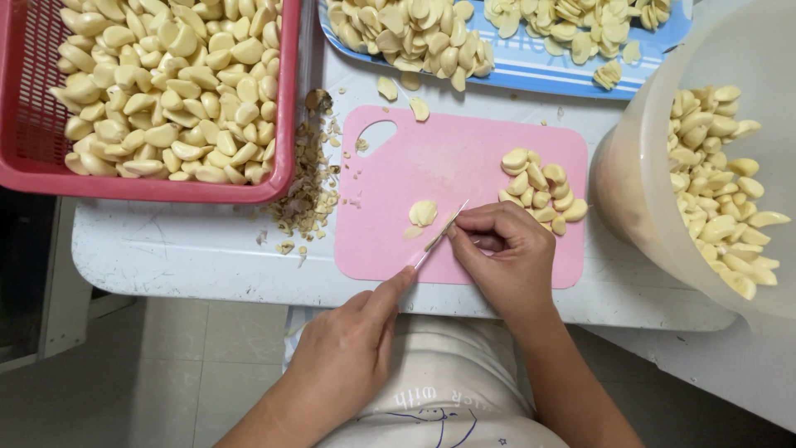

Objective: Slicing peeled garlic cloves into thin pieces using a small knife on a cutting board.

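The left hand (344,353) has its grip closed on a small knife (438,236), forefinger laid along the back of the blade. The tip comes in from the near left and meets the right hand (502,253), whose grip is curled shut on the pink cutting board (464,158), fingertips pinched at the blade; the clove under them is hidden, so I cannot tell how it lies. To slice well here, the right fingertips are best kept tucked back from the edge, the blade steady under the forefinger. Just left of the blade, on the board, lies a cut garlic piece (423,213). Toward the board's right edge sits a small pile of cloves (539,191). Beyond the board's far edge is a blue tray (531,70) of slices, left of the board a red basket (282,178) of peeled cloves, right of it a pale tub (638,158). Trimmings (307,199) litter the desk (166,249) beside the board's left edge.
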